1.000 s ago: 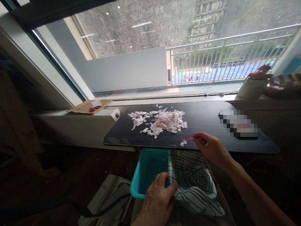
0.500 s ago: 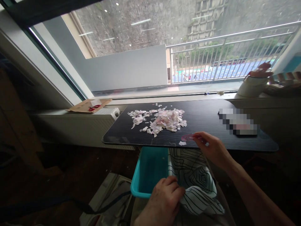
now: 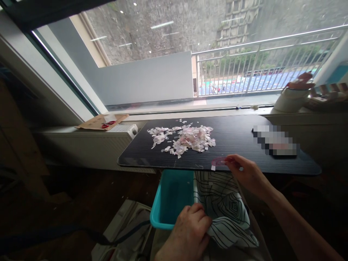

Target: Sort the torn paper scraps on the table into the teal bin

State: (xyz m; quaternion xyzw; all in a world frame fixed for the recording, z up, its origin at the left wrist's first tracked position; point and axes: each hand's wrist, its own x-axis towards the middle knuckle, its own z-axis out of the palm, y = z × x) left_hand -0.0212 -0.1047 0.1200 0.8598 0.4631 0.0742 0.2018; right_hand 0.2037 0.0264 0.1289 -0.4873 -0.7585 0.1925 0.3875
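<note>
My right hand (image 3: pixel 240 168) pinches a thin, see-through pink plastic piece (image 3: pixel 218 161) just over the near edge of the black table (image 3: pixel 239 145); its exact kind is unclear. By the pink piece's lower left end is a small white paper scrap (image 3: pixel 213 168). Farther back on the table lies a loose heap of pale paper scraps (image 3: pixel 193 137). Below the edge, a turquoise plastic basin (image 3: pixel 160 203) rests at my lap. A white cloth with black wavy lines (image 3: pixel 231 228) drapes over its right side. My left hand (image 3: pixel 191 224) curls closed on the cloth at the basin's near rim.
A blurred-out flat object (image 3: pixel 276 141) lies on the table's right. Left of the table, red-handled scissors (image 3: pixel 108 124) rest on brown paper (image 3: pixel 92 122) above a radiator (image 3: pixel 127 130). A white pot (image 3: pixel 292 98) stands on the sill. The window is behind the table.
My right hand and the pink piece have shifted slightly right and toward me. Less white paper shows at the table's near edge beside the piece. My left hand keeps its place.
</note>
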